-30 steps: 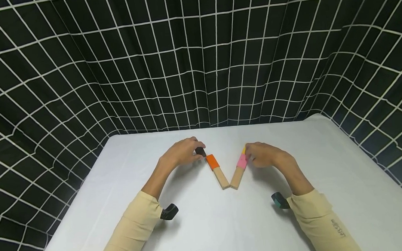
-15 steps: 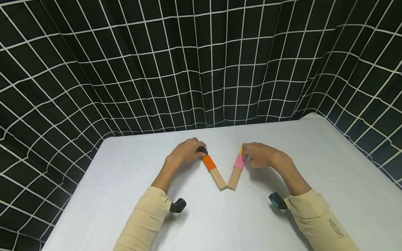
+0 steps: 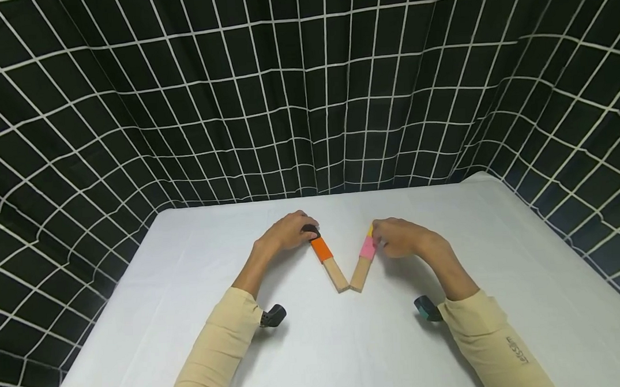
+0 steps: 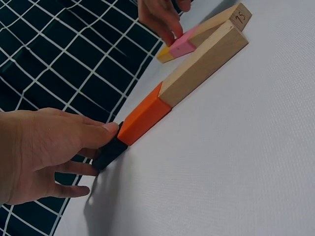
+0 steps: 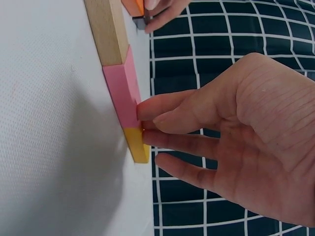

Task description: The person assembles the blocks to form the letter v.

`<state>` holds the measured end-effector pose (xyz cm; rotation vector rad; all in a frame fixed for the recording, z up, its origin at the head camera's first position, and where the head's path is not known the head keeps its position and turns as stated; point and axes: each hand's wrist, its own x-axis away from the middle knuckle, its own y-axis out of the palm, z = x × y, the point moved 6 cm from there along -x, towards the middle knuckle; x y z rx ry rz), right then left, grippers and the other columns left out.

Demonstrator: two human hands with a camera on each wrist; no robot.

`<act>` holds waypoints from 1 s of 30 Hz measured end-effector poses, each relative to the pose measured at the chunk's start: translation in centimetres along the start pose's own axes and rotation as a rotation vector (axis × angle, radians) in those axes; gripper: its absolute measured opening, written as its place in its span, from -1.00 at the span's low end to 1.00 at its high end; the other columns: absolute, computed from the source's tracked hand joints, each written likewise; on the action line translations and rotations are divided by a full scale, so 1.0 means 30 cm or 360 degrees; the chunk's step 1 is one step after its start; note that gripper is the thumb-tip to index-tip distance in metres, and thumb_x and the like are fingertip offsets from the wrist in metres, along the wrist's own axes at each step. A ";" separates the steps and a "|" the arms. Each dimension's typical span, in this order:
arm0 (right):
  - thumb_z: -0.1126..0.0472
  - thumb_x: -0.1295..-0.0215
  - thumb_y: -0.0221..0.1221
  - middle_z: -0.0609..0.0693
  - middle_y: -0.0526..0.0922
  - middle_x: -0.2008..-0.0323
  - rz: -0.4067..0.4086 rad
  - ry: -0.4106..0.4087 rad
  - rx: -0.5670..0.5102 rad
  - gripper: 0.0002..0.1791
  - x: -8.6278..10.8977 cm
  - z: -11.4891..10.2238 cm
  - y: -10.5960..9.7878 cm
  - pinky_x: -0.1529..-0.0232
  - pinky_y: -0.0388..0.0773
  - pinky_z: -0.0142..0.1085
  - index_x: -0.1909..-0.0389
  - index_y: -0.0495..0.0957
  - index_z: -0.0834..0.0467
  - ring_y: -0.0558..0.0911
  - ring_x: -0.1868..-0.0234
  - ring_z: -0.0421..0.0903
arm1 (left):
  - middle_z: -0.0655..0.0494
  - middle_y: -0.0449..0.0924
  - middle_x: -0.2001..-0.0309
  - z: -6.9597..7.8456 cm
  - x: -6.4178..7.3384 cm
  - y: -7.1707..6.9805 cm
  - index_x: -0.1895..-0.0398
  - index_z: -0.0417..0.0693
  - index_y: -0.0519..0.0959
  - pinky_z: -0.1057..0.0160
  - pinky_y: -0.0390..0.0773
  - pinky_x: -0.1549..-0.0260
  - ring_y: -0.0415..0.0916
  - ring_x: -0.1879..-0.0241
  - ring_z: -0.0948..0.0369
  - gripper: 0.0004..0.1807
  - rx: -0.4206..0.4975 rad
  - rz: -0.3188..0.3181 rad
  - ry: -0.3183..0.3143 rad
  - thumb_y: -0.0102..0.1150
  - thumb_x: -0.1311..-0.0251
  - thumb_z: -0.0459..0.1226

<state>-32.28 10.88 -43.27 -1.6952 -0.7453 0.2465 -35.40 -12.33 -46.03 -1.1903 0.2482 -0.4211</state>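
Wooden blocks lie end to end in a V on the white table. In the left arm of the V, a plain wood block meets an orange block, then a black block. My left hand pinches the black block between thumb and fingers at its far end. The right arm has a plain wood block, a pink block and a yellow block. My right hand touches the side of the pink and yellow blocks with extended fingertips; its thumb is not around them.
A white cloth covers the table. Behind and beside it hangs a black curtain with a white grid. Dark wrist cameras jut inward from both beige sleeves.
My left hand has brought the black block in line against the orange block's far end. The right hand stays at the pink and yellow blocks. The head view has shifted slightly.
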 end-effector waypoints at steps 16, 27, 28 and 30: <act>0.56 -0.07 0.03 0.03 0.68 0.11 0.0013 0.0020 -0.0034 -0.54 0.027 0.040 0.004 -0.05 0.68 -0.10 0.12 0.78 0.23 0.61 0.08 -0.05 | -0.08 0.60 -0.30 0.032 -0.020 0.031 -0.27 0.02 0.66 -0.05 0.55 -0.40 0.55 -0.31 -0.03 -0.62 0.0039 -0.0026 0.0024 0.23 -0.47 -0.12; 0.59 -0.07 0.04 0.02 0.68 0.13 0.0030 -0.0019 -0.0021 -0.53 0.024 0.016 0.009 -0.19 0.69 0.01 0.10 0.77 0.24 0.64 0.05 -0.04 | -0.10 0.56 -0.31 0.018 0.011 0.027 -0.32 0.09 0.63 -0.22 0.58 -0.30 0.56 -0.25 -0.07 -0.56 0.0001 -0.0006 -0.0028 0.23 -0.46 -0.05; 0.58 -0.07 0.04 0.02 0.68 0.12 0.0029 -0.0017 -0.0022 -0.53 0.024 0.017 0.009 -0.20 0.69 0.01 0.10 0.77 0.23 0.64 0.04 -0.04 | -0.10 0.57 -0.30 0.017 0.011 0.028 -0.31 0.08 0.64 -0.21 0.58 -0.30 0.56 -0.25 -0.06 -0.57 0.0000 -0.0006 -0.0027 0.24 -0.46 -0.05; 0.58 -0.07 0.04 0.02 0.68 0.12 0.0026 -0.0010 -0.0026 -0.53 0.024 0.021 0.012 -0.20 0.69 0.01 0.10 0.77 0.22 0.64 0.04 -0.04 | -0.09 0.57 -0.30 0.018 0.009 0.032 -0.31 0.08 0.65 -0.19 0.59 -0.29 0.56 -0.24 -0.06 -0.57 -0.0002 -0.0010 -0.0023 0.24 -0.46 -0.04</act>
